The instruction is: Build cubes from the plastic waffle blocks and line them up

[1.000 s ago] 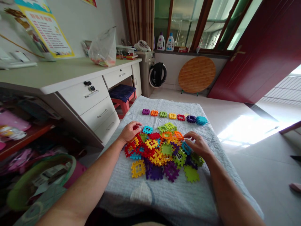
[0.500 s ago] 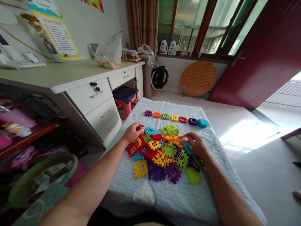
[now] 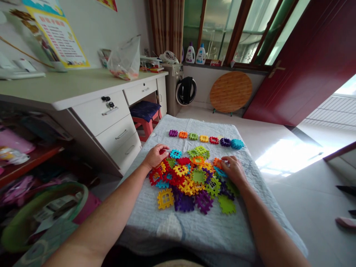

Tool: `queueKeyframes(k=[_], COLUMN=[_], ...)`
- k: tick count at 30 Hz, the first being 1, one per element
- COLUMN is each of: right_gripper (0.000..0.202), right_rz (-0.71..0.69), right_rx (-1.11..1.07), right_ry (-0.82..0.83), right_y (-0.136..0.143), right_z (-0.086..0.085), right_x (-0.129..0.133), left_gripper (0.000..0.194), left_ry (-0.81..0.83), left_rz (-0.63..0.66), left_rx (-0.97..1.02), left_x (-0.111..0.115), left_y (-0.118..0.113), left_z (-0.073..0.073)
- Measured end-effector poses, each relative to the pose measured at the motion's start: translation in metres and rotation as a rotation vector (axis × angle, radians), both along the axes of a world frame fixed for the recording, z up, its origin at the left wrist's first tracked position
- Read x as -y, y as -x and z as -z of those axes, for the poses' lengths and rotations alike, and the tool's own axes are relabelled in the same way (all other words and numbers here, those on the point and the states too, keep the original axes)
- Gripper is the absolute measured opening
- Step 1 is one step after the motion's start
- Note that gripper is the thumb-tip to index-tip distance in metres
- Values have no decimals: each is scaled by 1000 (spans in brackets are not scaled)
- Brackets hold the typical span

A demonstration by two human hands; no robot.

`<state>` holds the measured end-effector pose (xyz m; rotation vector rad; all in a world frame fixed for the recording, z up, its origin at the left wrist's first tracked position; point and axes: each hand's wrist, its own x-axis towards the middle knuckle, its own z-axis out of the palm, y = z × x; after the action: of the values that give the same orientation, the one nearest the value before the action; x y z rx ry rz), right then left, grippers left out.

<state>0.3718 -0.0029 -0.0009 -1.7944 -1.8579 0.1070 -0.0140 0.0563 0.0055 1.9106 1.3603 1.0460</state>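
A loose pile of plastic interlocking block tiles [image 3: 186, 181] in red, yellow, green, purple, blue and orange lies on the cloth-covered table [image 3: 144, 222]. My right hand [image 3: 235, 171] is at the right side of the pile, fingers closed on an orange tile [image 3: 217, 162] with a cut-out. At the upper left edge of the pile, my left hand [image 3: 155, 156] has its fingers curled around a red tile [image 3: 162, 151], mostly hidden by them. Beyond the pile runs a row of tiles sorted by colour, from a purple tile [image 3: 173, 133] to a light-blue stack [image 3: 237, 144].
A white desk [image 3: 91, 76] with drawers stands to the left, a plastic bag [image 3: 125, 61] on it. Behind the table are a stool [image 3: 146, 113], a washing machine [image 3: 172, 87] and a round wooden board [image 3: 230, 92]. A green-rimmed bin [image 3: 83, 193] is at lower left.
My right hand has turned the orange tile from edge-on to flatter, so its cut-out shows. My left hand has stayed at the pile's edge. The view has shifted slightly.
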Motion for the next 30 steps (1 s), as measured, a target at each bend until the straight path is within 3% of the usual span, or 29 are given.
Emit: queueKeyframes(k=[4,7,9,13,17,22,27,30], right_gripper=[27,24,26,23,23,12,19,27], right_rz=[-75,-76,-44,-311,-409,-381,-482,-365], right_rx=[33,138,186,139,202,251,-68,-302], right_ry=[121,169,88,65,184,163,84,91], right_y=[-8,-7,5,51,88,95,89,74], right_z=[-5,-25,-42,-63,-55,-43,-49,-51], right_x=[-8,-13,-15,-16,-19,-23,-16,-15], left_gripper=[25,26,26,26,25,24,24,25], left_ry=[-4,-2,0,6,3,8,18,22], left_rz=[-4,0,7,10,11,17,22,26], left_rx=[11,21,26,25,30,35,37,27], left_x=[0,0,-1,-2,-1,0,-2,-2], left_y=[0,0,1,1,2,3,3,3], left_z=[0,0,1,2,2,2,2,3])
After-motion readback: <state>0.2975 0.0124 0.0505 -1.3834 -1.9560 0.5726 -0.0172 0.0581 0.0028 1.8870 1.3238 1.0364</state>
